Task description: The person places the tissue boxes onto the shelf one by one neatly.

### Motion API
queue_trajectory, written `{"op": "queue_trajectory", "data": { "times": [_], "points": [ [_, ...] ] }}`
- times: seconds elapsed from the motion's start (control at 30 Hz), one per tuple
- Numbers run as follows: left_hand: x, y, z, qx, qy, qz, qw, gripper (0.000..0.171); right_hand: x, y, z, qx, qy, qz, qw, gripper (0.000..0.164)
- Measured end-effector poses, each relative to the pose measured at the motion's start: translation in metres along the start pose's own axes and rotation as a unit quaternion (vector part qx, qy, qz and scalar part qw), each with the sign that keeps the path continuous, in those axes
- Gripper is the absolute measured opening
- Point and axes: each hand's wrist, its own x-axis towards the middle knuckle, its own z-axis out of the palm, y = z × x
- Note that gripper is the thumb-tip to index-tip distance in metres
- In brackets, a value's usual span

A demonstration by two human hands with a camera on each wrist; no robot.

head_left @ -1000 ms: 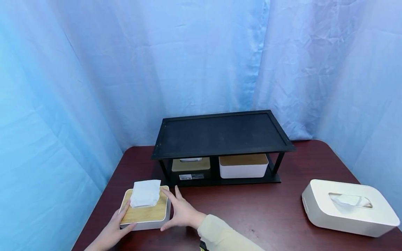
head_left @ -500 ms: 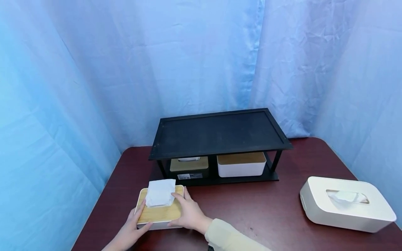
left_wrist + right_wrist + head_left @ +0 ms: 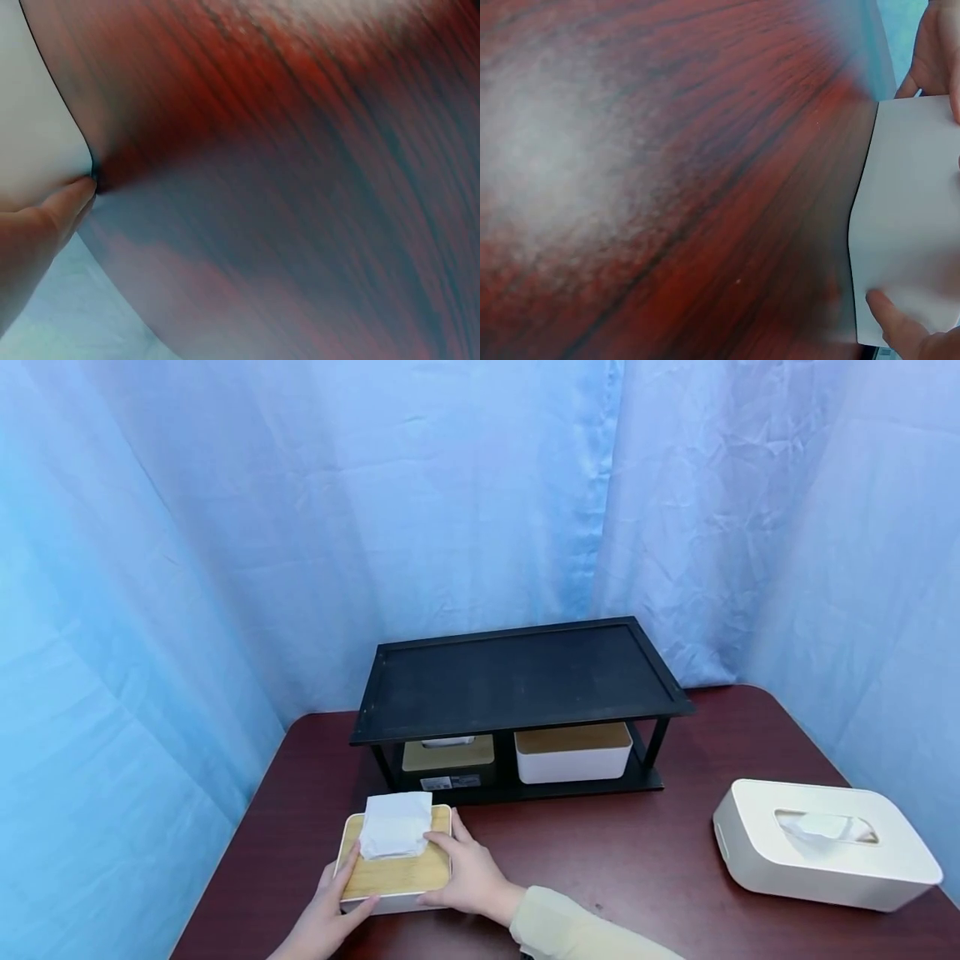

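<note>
One wood-topped tissue box [image 3: 392, 877] was at the near left of the table [image 3: 645, 847]; the left hand [image 3: 328, 903] gripped its left side, the right hand [image 3: 474, 878] its right

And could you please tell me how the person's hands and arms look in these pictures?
The right hand is ungloved; a plain cream sleeve reaches its wrist. The left hand is ungloved too, with no sleeve in view. A dark bit below the sleeve is unclear.

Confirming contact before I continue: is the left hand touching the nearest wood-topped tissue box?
Touching. In the head view, the left hand lies against the tissue box, thumb on its front side.
</note>
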Motion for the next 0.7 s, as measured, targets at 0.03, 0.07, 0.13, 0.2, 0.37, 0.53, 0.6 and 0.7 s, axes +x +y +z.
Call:
{"op": "queue_trajectory", "data": {
  "times": [0.03, 0.07, 0.13, 0.2, 0.37, 0.53, 0.6, 0.7],
  "points": [
    [0.000, 0.001, 0.001, -0.001, -0.002, -0.002, 1.0000, 0.088, -0.001, 0.001, -0.001, 0.001, 0.001, -0.002, 1.000, 0.077],
    [0.000, 0.002, 0.001, 0.001, -0.003, -0.003, 1.0000, 0.089, -0.002, 0.002, -0.002, 0.002, 0.002, -0.003, 1.000, 0.077],
    [0.001, 0.005, 0.003, 0.000, -0.007, -0.010, 0.9999, 0.089, -0.004, 0.003, -0.004, 0.007, 0.005, -0.004, 1.000, 0.077],
    [0.001, 0.007, 0.005, 0.001, -0.007, -0.008, 0.9999, 0.089, -0.007, 0.006, -0.007, 0.010, 0.006, -0.006, 1.000, 0.077],
    [0.001, 0.013, 0.010, 0.007, -0.003, 0.009, 0.9999, 0.088, -0.015, 0.012, -0.013, 0.018, 0.009, -0.009, 1.000, 0.076],
    [0.002, 0.016, 0.013, 0.014, -0.017, 0.012, 0.9997, 0.086, -0.022, 0.019, -0.018, 0.017, 0.008, -0.003, 1.000, 0.076],
    [0.003, 0.018, 0.013, 0.014, -0.024, 0.008, 0.9996, 0.085, -0.025, 0.021, -0.021, 0.019, 0.006, 0.001, 1.000, 0.076],
    [0.005, 0.020, 0.013, 0.017, -0.033, 0.007, 0.9993, 0.083, -0.028, 0.024, -0.026, 0.021, 0.008, 0.001, 1.000, 0.076]
  ]
}}
